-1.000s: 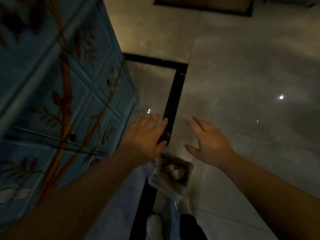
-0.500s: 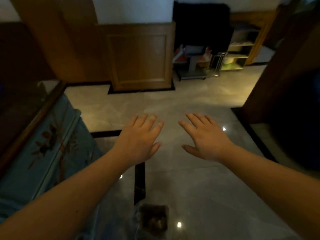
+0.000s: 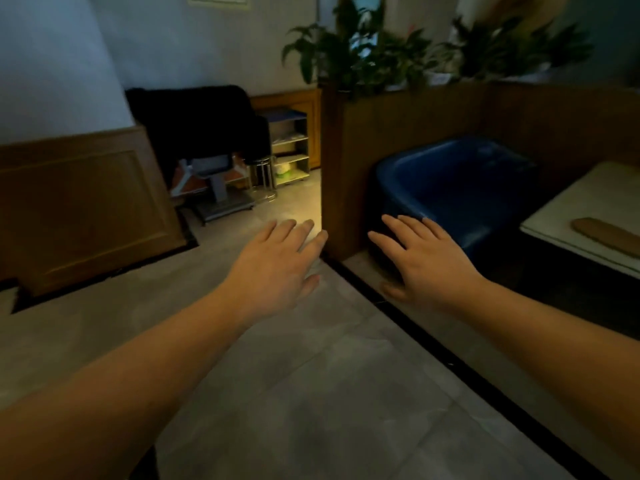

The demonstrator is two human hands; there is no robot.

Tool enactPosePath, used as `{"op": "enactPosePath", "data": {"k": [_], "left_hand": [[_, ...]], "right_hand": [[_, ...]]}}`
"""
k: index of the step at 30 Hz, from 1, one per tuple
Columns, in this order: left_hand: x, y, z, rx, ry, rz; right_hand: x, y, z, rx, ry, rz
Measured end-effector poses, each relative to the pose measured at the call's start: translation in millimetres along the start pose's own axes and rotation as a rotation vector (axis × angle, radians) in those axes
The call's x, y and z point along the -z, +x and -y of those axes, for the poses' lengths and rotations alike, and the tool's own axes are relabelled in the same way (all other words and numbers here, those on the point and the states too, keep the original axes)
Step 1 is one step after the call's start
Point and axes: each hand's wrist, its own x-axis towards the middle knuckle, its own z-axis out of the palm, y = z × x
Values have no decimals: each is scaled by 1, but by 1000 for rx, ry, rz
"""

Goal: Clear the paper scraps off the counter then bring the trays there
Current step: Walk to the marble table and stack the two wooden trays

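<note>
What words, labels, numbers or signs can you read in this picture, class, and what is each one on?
None can be read.
Framed notice on the wall at the top edge: cut off and too blurred to read.
White plant pot on the wooden partition: any marks are too blurred to tell.

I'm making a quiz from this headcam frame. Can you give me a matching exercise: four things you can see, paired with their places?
Things:
1. blue chair
2. potted plants
3. black chair
4. left hand

Places:
A. on top of the wooden partition
B. open above the floor, left of the dark floor strip
C. right of the wooden partition
D. against the far wall, beside the shelves

Pairs: 1-C, 2-A, 3-D, 4-B
</note>
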Motion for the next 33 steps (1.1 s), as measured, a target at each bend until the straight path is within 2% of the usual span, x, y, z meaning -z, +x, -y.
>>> {"op": "enactPosePath", "data": {"k": [10, 16, 24, 33], "left_hand": [[-1, 214, -179, -217, -180, -108], [-9, 317, -241, -387, -224, -170], [-53, 453, -292, -564, -284, -240], [-103, 586, -321, -635, -465, -242]], "right_hand": [[-18, -90, -232, -286, -68, 67], [-43, -108, -327, -415, -68, 109], [-92, -95, -421, -652, -90, 161], [-132, -57, -508, -913, -59, 207]]}}
